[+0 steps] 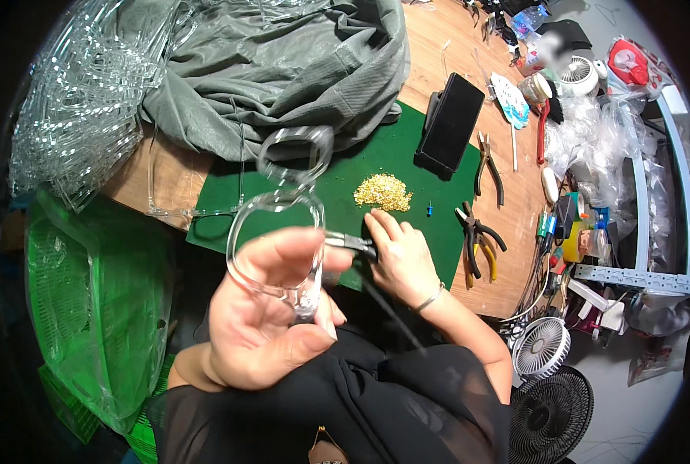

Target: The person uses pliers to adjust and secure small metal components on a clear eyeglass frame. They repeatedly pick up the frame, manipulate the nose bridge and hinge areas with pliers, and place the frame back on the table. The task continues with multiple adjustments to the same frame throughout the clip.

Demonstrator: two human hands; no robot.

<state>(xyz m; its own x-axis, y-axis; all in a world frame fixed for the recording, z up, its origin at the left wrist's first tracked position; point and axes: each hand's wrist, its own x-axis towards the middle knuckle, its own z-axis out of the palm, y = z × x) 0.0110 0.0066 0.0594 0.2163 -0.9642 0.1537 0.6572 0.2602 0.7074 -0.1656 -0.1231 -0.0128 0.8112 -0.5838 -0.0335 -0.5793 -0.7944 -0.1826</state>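
Observation:
My left hand, raised close to the camera, is closed around a clear plastic eyeglass frame. One rim circles the fingers, and the other rim points toward the far side. Over the green mat, my right hand keeps a pair of pliers in its grip; their metal jaws stick out toward my left hand and the handles are partly hidden and blurred. The fingertips of my right hand reach the near edge of a heap of small gold-coloured pieces.
Clear eyeglass frames are piled at left beside grey cloth. A dark phone stands on the mat. Pliers and cutters lie right, near a blue pin. Green crates stand left, fans right.

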